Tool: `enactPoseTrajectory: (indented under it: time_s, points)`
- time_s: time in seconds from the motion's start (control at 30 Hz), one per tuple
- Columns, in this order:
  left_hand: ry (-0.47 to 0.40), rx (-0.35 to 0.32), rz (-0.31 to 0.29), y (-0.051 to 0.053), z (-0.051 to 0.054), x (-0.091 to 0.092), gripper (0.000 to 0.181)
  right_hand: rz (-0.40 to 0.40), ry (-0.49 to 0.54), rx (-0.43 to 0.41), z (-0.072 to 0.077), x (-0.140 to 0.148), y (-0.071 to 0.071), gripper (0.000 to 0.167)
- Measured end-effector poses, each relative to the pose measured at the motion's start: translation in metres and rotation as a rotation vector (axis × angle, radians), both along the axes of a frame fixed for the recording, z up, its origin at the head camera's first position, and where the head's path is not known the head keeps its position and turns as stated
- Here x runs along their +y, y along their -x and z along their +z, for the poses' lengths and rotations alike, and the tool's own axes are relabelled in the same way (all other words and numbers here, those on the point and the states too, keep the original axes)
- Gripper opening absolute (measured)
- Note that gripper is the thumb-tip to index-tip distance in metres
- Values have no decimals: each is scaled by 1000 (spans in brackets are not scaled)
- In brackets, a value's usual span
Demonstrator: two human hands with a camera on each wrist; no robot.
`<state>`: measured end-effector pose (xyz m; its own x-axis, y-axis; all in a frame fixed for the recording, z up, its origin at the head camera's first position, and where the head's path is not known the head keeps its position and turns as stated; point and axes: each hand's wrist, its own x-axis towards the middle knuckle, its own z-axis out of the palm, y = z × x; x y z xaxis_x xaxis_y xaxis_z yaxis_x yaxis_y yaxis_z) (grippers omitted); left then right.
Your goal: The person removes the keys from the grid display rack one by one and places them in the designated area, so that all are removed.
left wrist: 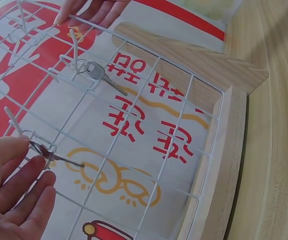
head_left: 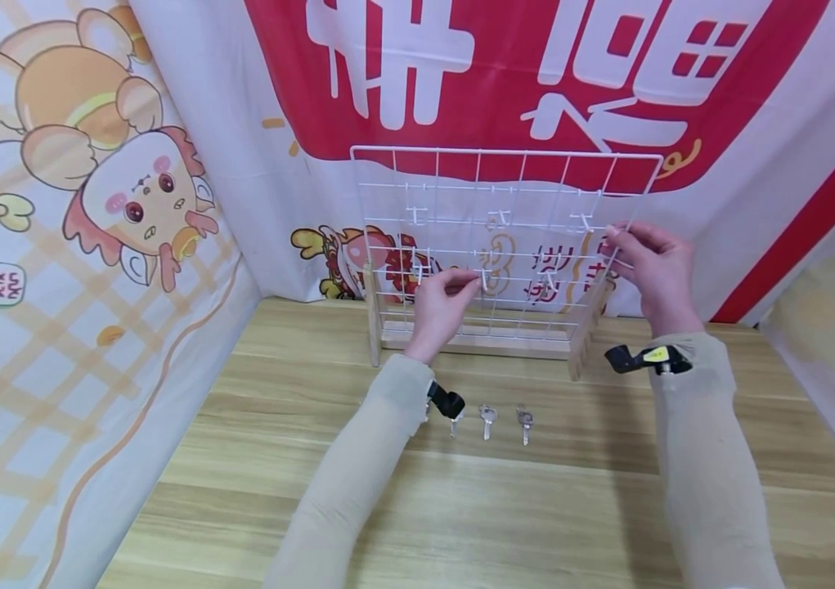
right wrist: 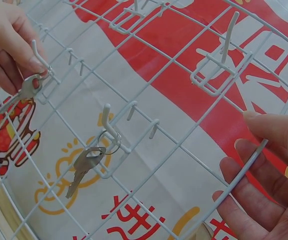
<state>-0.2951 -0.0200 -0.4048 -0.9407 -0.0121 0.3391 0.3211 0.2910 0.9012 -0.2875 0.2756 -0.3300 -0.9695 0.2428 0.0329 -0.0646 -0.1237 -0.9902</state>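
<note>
A white wire grid panel (head_left: 454, 237) with hooks stands upright in a wooden base (head_left: 476, 339). My left hand (head_left: 442, 307) is at the lower middle hook, its thumb and index finger pinching a small silver key (right wrist: 30, 87) by its ring end. The ring appears to be around that hook, with the key's blade pointing down. Another silver key (right wrist: 88, 162) hangs by a ring from the lower right hook. At the panel's right side, my right hand (head_left: 660, 270) grips the edge wire between thumb and fingers.
Several keys lie in a row on the wooden table (head_left: 535, 523) before the panel, among them one key (head_left: 487, 419) and a rightmost key (head_left: 525, 424); the left forearm partly covers others. Upper hooks, including the upper right hook (right wrist: 228, 37), hold nothing. Printed cloth (head_left: 204, 98) stands behind and at the sides.
</note>
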Motion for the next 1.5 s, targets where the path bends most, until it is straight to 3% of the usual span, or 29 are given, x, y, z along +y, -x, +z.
enactPoseTrajectory:
  time_s: [0.5,0.93,1.33,1.5]
  points:
    - [-42,25,-6,-10,-2,-3,12,-3,3,-1,-2,0,0,56]
    - [-94,24,-66,-23,-6,-7,13,-1,10,-7,-2,1,-1,56]
    - [-153,87,-113,-30,12,-13,14,-4,-4,-9,1,-1,0,55]
    - [-145,93,-125,-36,14,-21,14,-3,3,-7,1,-1,0,54]
